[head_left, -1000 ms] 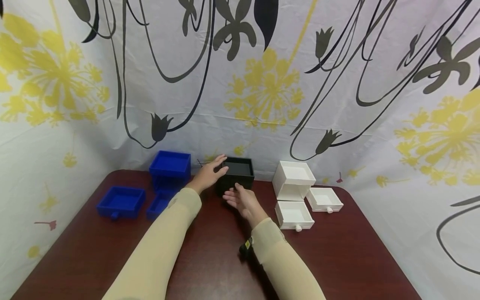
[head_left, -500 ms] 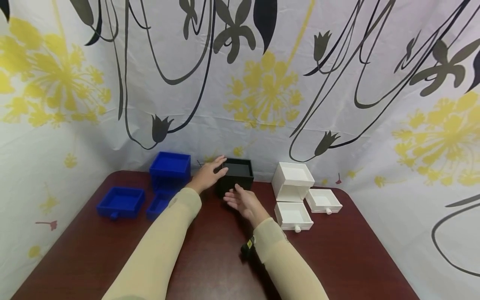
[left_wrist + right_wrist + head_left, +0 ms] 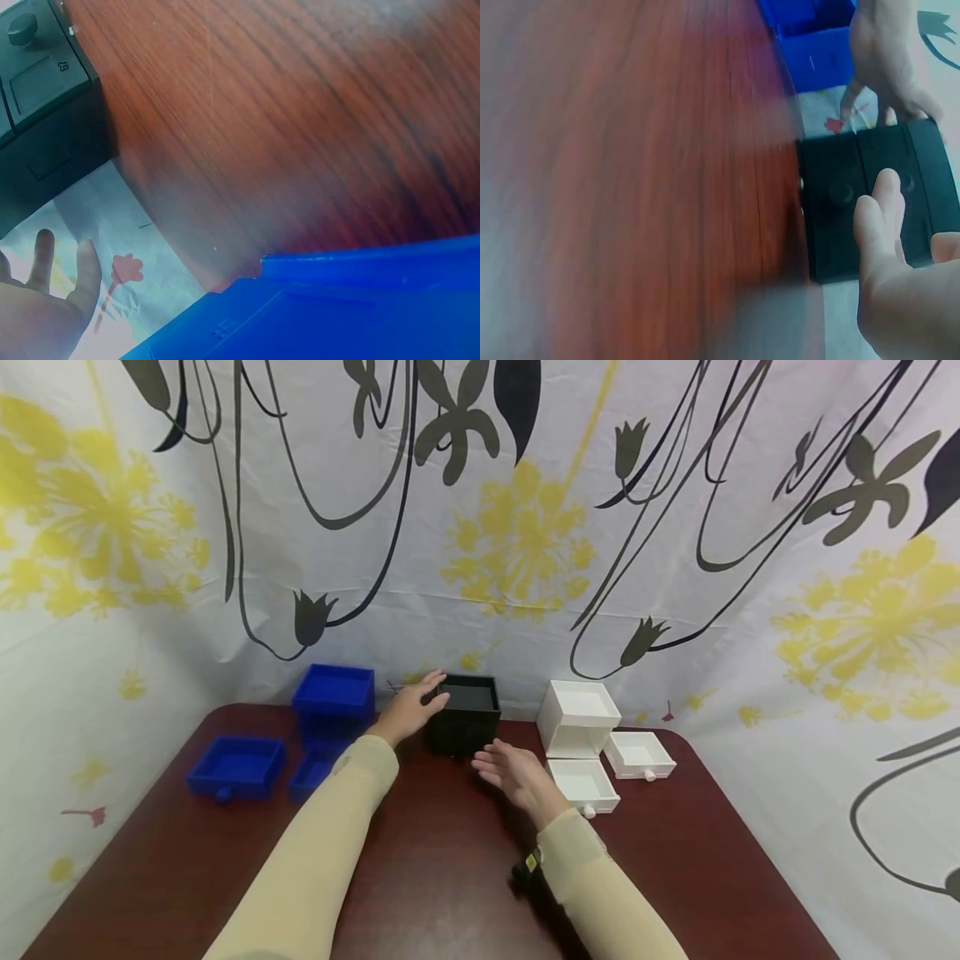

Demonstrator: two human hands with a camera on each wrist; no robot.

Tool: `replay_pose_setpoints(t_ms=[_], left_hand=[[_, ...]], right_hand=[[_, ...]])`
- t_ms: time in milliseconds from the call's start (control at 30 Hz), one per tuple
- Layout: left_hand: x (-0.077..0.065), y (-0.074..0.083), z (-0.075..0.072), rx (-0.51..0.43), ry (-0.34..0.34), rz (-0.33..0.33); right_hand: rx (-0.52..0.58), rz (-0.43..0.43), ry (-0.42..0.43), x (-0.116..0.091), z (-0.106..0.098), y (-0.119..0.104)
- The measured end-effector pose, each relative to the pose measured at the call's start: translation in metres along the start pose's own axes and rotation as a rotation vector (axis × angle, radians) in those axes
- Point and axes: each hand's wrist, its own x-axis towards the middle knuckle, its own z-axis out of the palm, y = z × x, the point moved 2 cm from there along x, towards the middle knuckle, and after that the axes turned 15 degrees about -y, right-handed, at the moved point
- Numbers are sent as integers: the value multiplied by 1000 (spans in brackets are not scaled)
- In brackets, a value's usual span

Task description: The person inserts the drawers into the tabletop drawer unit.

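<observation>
A small black drawer box point(image 3: 467, 723) with an open-topped tray stands at the back middle of the table. My left hand point(image 3: 408, 710) is at its left side, thumb and fingers spread at the upper left edge; whether they touch it I cannot tell. In the left wrist view that hand point(image 3: 45, 307) shows straight fingers below the black box point(image 3: 52, 112). My right hand point(image 3: 521, 781) hovers in front of the box's right side, fingers extended, holding nothing. Round knobs show on the black front point(image 3: 840, 202) in the right wrist view.
At the left are a blue drawer box point(image 3: 333, 693) and a pulled-out blue drawer point(image 3: 238, 764), with another blue drawer point(image 3: 311, 772) nearer my left sleeve. A white box point(image 3: 577, 714) and white drawers point(image 3: 639, 753) stand at the right. A patterned cloth point(image 3: 420, 552) hangs behind the table.
My right hand has drawn back from the black box, toward me and to the right. The left hand stays at the box's left side. The head view has shifted slightly.
</observation>
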Motion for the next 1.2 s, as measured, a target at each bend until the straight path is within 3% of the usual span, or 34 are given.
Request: replay_pose_setpoints(t_ms=[233,400,533,667,800,900,1033,1200], left_hand=[[2,-6,2,-10,-10,12],[-1,-9,0,-13,-32,11],[-3,-7,-5,-13,-4,16],[-2,-5,-8,2,9,12],[-1,-4,-7,-3,-3,-4],[1,-5,-6,-12,-4,0],[4,-5,-5,-12,-4,11],[5,-5,-3,-19,-11,19]], right_hand=[[20,6,-13,-34,-21,-5],[-52,23,-60,-70,-41,-21],[-71,-3,-87,-92,-70,-44],[-147,-20,-70,-111,-114,-56],[-301,73,-34,-127,-153,-47],[-338,149,-15,-134,-169,-34],[-310,191,-24,-135,-173,-20],[-227,219,-118,-126,-166,-9]])
